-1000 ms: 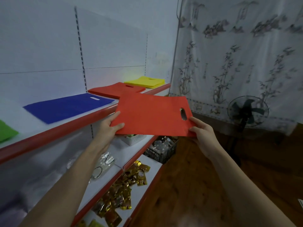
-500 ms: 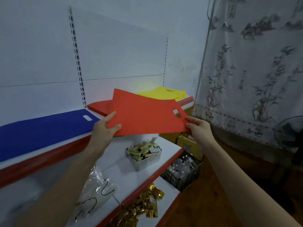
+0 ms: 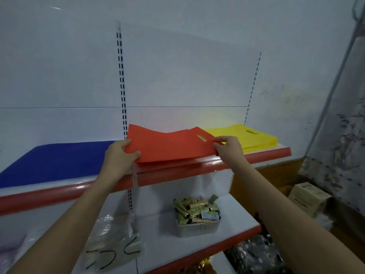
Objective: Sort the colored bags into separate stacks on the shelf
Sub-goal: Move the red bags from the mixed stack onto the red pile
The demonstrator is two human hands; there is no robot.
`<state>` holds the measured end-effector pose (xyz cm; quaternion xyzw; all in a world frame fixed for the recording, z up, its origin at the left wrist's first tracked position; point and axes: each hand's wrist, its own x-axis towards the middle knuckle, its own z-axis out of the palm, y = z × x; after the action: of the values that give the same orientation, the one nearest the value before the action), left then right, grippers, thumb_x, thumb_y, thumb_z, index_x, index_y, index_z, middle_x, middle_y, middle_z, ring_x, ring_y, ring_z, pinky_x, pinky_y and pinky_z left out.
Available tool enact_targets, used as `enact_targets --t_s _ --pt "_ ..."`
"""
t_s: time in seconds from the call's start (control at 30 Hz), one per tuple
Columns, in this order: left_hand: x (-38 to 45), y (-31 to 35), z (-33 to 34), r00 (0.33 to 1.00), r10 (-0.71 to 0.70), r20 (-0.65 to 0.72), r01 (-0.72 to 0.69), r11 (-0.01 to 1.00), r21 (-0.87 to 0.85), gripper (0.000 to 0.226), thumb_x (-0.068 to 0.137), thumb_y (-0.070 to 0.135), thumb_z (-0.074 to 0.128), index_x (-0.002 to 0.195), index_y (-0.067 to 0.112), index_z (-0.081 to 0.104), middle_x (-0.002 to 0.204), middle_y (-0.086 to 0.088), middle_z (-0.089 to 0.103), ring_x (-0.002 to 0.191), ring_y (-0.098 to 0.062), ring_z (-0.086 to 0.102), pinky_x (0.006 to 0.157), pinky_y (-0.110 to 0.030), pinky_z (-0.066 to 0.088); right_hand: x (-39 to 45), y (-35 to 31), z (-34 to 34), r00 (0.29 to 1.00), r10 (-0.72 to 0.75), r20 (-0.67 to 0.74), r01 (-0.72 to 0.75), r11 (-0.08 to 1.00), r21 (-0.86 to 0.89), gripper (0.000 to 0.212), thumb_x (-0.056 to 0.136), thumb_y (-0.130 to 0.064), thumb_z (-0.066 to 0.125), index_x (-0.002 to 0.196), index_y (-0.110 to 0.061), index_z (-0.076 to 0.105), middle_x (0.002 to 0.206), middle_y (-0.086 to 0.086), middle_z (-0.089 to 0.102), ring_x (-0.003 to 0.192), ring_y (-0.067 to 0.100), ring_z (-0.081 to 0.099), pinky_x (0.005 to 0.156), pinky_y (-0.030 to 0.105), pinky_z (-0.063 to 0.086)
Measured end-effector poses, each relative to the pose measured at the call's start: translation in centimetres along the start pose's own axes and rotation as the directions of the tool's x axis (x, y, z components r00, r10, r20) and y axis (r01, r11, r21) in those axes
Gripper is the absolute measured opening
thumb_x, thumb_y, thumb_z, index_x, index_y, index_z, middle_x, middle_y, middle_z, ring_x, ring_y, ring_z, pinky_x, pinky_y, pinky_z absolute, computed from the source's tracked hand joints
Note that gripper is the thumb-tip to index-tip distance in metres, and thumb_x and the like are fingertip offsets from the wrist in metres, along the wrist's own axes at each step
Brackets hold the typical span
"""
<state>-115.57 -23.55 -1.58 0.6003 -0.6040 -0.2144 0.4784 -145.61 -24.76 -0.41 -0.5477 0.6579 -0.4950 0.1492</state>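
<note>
Setting: white shop shelving with slotted uprights (image 3: 122,91) against a white back panel; a printed curtain (image 3: 339,123) hangs at the right edge. All positions below are given from the upper shelf (image 3: 177,171), the one with the red front lip.

Item 1, red bag (image 3: 169,144): flat, non-woven, with a slot handle cut-out near its right end. You have it over the middle of the upper shelf, its near edge above the red lip; more red material shows just beneath that edge. Whether the bag rests fully on it cannot be told.

Item 2, your left hand (image 3: 120,155): pinches the red bag's near left corner, thumb on top, fingers under.

Item 3, your right hand (image 3: 227,148): grips the red bag's right end beside the cut-out, fingers curled over the edge.

Item 4, blue bag (image 3: 55,163): lies flat on the upper shelf, left of the red bag.

Item 5, yellow stack (image 3: 248,138): lies on the upper shelf, right of the red bag, partly behind your right hand.

Item 6, white perforated basket (image 3: 197,226) of small packets: on the shelf below the upper shelf, under the red bag.

Item 7, clear plastic packet (image 3: 112,246): same lower shelf, left of the basket.

Item 8, cardboard box (image 3: 308,196): below the upper shelf's right end.
</note>
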Motion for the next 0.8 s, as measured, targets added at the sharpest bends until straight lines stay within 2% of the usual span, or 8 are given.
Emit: enact_targets --t_s 0.13,0.27,0.4,0.47,0.57,0.63,0.73,0.8 --pt "2.2 0.6 1.4 0.997 -0.065 0.044 0.057 0.986 0.157 0.064 0.086 0.016 0.072 0.143 0.003 0.045 0.143 -0.014 0.050 0.126 -0.027 0.052 0.105 -0.036 0.040 5.2 1.0 1.6 0.987 -0.100 0.128 0.115 0.987 -0.116 0.025 0.089 -0.003 0.059 0.110 -0.002 0.073 0.095 0.014 0.071 0.075 0.018 0.056 0.071 0.026 0.044" --pt "4.8 0.2 3.3 0.985 -0.137 0.105 0.093 0.933 0.347 0.059 0.088 0.023 0.070 0.140 0.004 0.049 0.137 -0.014 0.055 0.116 -0.026 0.058 0.096 -0.033 0.044 9.3 2.0 2.8 0.964 -0.107 0.243 0.168 0.954 -0.248 0.024 0.089 -0.003 0.059 0.107 -0.003 0.074 0.094 0.013 0.070 0.083 0.025 0.060 0.075 0.027 0.043" --pt "7.0 -0.6 4.8 0.966 -0.209 0.153 0.119 0.882 0.457 0.036 0.088 0.028 0.068 0.117 0.007 0.066 0.108 -0.009 0.062 0.102 -0.022 0.061 0.076 -0.026 0.046 12.2 2.9 3.7 0.907 -0.022 0.420 0.216 0.881 -0.420 0.023 0.086 -0.004 0.059 0.103 -0.006 0.074 0.103 0.017 0.072 0.091 0.028 0.064 0.075 0.031 0.049" --pt "7.9 -1.4 5.2 0.967 -0.207 0.151 0.104 0.854 0.510 0.027 0.089 0.030 0.067 0.106 0.009 0.070 0.104 -0.009 0.067 0.092 -0.017 0.062 0.068 -0.021 0.043 13.3 3.4 4.4 0.878 0.017 0.479 0.265 0.816 -0.514 0.023 0.086 -0.006 0.059 0.103 -0.006 0.074 0.105 0.017 0.071 0.096 0.029 0.065 0.079 0.033 0.052" --pt "8.7 -1.6 5.3 0.974 -0.200 0.110 0.111 0.838 0.535 0.029 0.090 0.029 0.068 0.111 0.010 0.071 0.116 -0.006 0.068 0.086 -0.012 0.056 0.077 -0.023 0.043 14.5 3.7 5.3 0.862 -0.025 0.506 0.371 0.712 -0.597 0.026 0.087 -0.024 0.064 0.109 -0.012 0.071 0.117 0.016 0.058 0.112 0.035 0.054 0.094 0.040 0.049" --pt "8.5 -1.0 5.4 0.975 -0.203 0.095 0.116 0.820 0.560 0.032 0.091 0.030 0.066 0.116 0.010 0.069 0.122 -0.007 0.065 0.095 -0.015 0.058 0.081 -0.025 0.044 14.4 3.4 5.6 0.843 -0.073 0.533 0.434 0.679 -0.593 0.030 0.088 -0.034 0.064 0.112 -0.017 0.069 0.122 0.013 0.047 0.122 0.036 0.041 0.102 0.047 0.042" --pt "7.6 -0.1 5.4 0.984 -0.178 0.019 0.128 0.777 0.617 0.044 0.092 0.039 0.062 0.128 0.015 0.062 0.134 -0.008 0.058 0.118 -0.025 0.056 0.097 -0.035 0.047 13.9 2.7 5.8 0.788 -0.205 0.580 0.523 0.721 -0.454 0.026 0.084 -0.034 0.067 0.106 -0.021 0.069 0.123 0.010 0.055 0.123 0.031 0.042 0.103 0.044 0.038" --pt "6.1 0.8 5.4 0.988 -0.148 -0.033 0.132 0.734 0.666 0.045 0.091 0.043 0.058 0.131 0.022 0.059 0.135 -0.004 0.057 0.119 -0.026 0.055 0.099 -0.044 0.046 12.6 1.6 5.7 0.733 -0.316 0.602 0.578 0.756 -0.307 0.025 0.087 -0.025 0.066 0.109 -0.014 0.070 0.120 0.012 0.062 0.118 0.029 0.052 0.101 0.035 0.038"
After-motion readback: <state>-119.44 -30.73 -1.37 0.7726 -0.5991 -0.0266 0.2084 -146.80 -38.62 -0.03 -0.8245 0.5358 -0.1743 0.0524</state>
